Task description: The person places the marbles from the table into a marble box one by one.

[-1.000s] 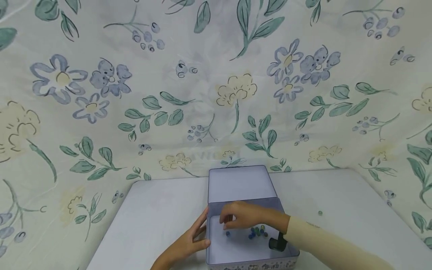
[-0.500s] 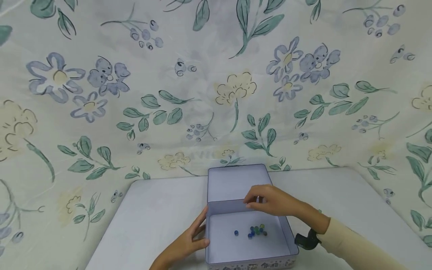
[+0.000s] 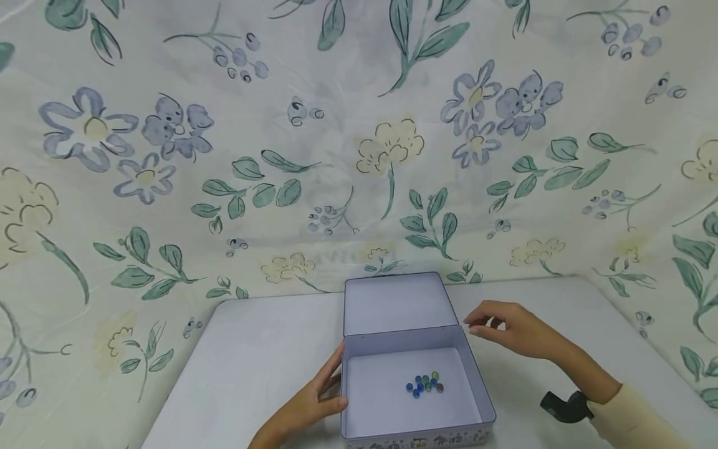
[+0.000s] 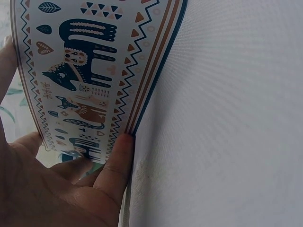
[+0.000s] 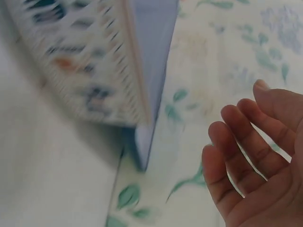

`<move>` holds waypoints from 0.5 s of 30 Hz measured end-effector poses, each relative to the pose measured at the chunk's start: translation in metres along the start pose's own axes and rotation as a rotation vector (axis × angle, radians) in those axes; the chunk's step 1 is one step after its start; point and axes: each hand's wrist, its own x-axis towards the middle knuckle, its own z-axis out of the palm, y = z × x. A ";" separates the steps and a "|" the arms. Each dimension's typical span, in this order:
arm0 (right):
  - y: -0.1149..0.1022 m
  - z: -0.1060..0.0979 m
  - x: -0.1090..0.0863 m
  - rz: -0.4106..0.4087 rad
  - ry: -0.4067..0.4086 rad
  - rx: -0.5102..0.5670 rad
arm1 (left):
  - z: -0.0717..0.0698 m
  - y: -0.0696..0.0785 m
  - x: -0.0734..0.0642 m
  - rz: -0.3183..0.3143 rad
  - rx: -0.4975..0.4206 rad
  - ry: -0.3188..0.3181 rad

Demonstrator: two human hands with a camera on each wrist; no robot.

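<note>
A rectangular tin box (image 3: 364,405) with a pale lavender inside stands on the table, its hinged lid (image 3: 399,305) swung back. Several blue, green, yellow and brownish glass marbles (image 3: 421,387) lie clustered right of middle on its floor. My left hand (image 3: 308,399) rests against the box's left side; in the left wrist view its fingertips (image 4: 124,142) press the wall printed with animals (image 4: 87,61). Right of the box's back corner my right hand (image 3: 513,327) hovers over the table, empty, its fingers (image 5: 236,137) loosely bent and apart.
White table (image 3: 269,337) surface spreads to both sides of the box. A cloth printed with flowers and leaves (image 3: 392,149) rises behind and around the table. A black wrist strap piece (image 3: 566,406) hangs under my right forearm.
My right hand has moved right, from over the box to beyond its right edge. A blue marble has rolled right to the cluster. The lone green marble on the table is now hidden behind my right hand.
</note>
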 end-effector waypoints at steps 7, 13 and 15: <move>0.031 -0.006 -0.037 0.132 0.143 -0.043 | 0.002 0.002 -0.001 -0.039 -0.009 0.027; 0.056 -0.004 -0.061 0.248 0.176 -0.059 | 0.003 0.002 -0.001 -0.051 -0.005 0.041; 0.062 -0.004 -0.068 0.307 0.166 -0.050 | 0.003 0.002 -0.002 -0.052 -0.006 0.041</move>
